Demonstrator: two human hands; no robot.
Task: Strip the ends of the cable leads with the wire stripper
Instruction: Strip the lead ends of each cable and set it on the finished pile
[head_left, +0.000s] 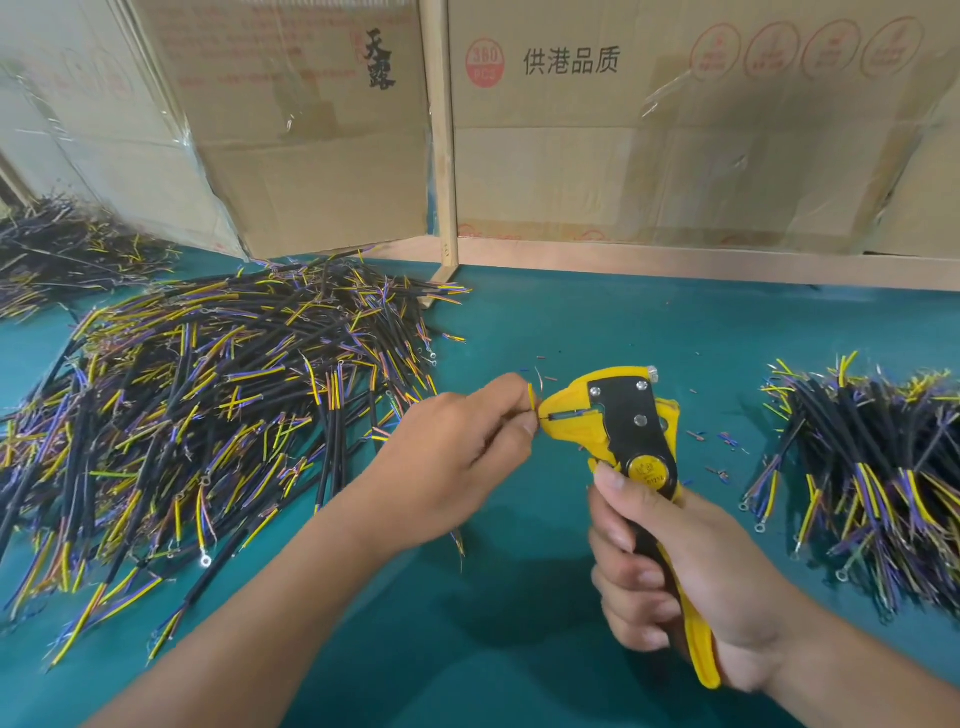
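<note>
Near the middle of the green table (597, 338), the right hand (691, 577) grips the handles of the yellow and black wire stripper (618, 421), fingers curled round them and thumb laid up by the round yellow pivot cap. Its nose points left, toward the left hand (457, 457), which pinches a cable (531, 402) at the fingertips so that the yellow lead meets the tool's mouth; a thin bare strand sticks up just above it. Small bits of cut insulation (719, 441) lie scattered on the mat right of the stripper. Further right sits a smaller pile of cables (878, 478) with ring terminals. On the left spreads a large heap of black cables (208, 405) with yellow, blue and purple leads. Cardboard boxes (675, 130) stand along the far edge.
</note>
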